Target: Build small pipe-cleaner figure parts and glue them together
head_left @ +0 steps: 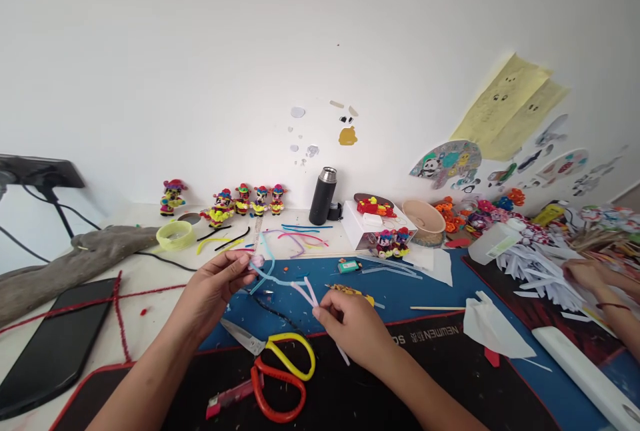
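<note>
My left hand (220,284) pinches a small pale-pink fuzzy piece (257,261) between thumb and fingertips. Light-blue pipe cleaners (279,280) stick out from it, one upward and one toward the right. A pale-lilac pipe cleaner (304,293) is bent at the end of the blue one, its lower end pinched between the thumb and forefinger of my right hand (345,321). Below both hands lie scissors (260,349) with one yellow and one red handle, blades apart, beside a pink cutter-like tool (233,396). A yellow patterned tool (350,292) lies just behind my right hand.
Several pipe-cleaner figures (260,201) stand along the wall. Behind my hands are a black flask (323,197), loose pipe cleaners (303,239) and a white box (355,224). A tape roll (176,235) sits left. Another person's hand (590,277) is among white paper strips at right.
</note>
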A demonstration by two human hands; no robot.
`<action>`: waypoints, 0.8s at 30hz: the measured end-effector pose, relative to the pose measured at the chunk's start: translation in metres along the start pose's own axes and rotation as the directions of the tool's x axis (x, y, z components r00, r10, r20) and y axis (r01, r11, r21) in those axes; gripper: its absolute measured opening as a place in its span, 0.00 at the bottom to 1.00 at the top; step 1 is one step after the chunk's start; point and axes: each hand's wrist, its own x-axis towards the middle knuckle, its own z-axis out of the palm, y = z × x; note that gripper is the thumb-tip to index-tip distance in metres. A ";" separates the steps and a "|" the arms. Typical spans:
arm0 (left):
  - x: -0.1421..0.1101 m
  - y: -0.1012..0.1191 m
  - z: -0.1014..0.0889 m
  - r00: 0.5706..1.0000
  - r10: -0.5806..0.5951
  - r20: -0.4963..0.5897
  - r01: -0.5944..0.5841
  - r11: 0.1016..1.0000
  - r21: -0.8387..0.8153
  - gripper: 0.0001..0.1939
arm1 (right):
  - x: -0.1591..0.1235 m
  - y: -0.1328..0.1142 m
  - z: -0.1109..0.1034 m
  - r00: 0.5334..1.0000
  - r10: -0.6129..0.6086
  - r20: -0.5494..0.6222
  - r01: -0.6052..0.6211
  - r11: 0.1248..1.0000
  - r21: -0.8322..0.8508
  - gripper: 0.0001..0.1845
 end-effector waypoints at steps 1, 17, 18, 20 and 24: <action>0.000 0.000 0.000 1.000 -0.004 -0.002 0.004 1.000 0.008 0.24 | 0.006 0.001 -0.002 1.000 -0.013 -0.024 0.013 1.000 0.012 0.14; -0.016 -0.008 0.016 0.985 -0.096 0.143 0.047 0.948 0.316 0.22 | 0.096 0.035 -0.031 0.930 0.037 -0.366 -0.007 0.997 0.083 0.23; -0.016 -0.008 0.017 0.984 -0.101 0.149 0.048 0.944 0.325 0.22 | 0.103 0.039 -0.033 0.920 0.041 -0.390 -0.024 0.998 0.050 0.22; -0.016 -0.009 0.016 0.981 -0.110 0.163 0.049 0.939 0.341 0.22 | 0.114 0.047 -0.038 0.901 0.077 -0.427 -0.075 0.997 0.021 0.21; -0.016 -0.009 0.015 0.974 -0.108 0.198 0.029 0.930 0.365 0.21 | 0.116 0.049 -0.034 0.882 0.102 -0.459 -0.101 0.994 0.027 0.20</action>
